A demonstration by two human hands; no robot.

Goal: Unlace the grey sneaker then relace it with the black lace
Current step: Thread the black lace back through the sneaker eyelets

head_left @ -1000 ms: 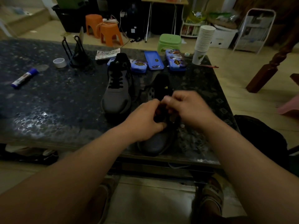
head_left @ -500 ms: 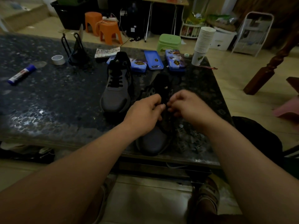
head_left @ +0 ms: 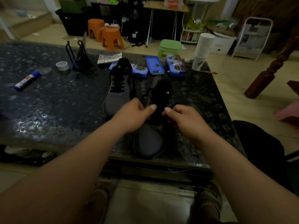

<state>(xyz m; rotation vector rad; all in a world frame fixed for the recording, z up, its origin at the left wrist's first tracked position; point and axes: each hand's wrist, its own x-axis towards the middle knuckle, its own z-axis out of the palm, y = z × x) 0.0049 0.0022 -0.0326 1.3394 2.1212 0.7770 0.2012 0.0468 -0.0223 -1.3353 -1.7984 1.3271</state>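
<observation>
While hands (head_left: 134, 116) (head_left: 184, 121) curl at black lace (head_left: 174, 105), grey sneaker (head_left: 148, 143), speckled glossy table (head_left: 64, 102).

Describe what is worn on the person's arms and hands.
Nothing shows on either. The left forearm and right forearm are bare to the picture's edge, with no sleeves, watch or bracelet in view. The left hand and right hand wear no gloves, and no rings can be seen. The thumbnails are short.

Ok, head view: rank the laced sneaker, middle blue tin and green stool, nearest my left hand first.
1. Laced sneaker, just beyond the left hand.
2. Middle blue tin, near the table's far edge.
3. Green stool, floor behind the table.
</observation>
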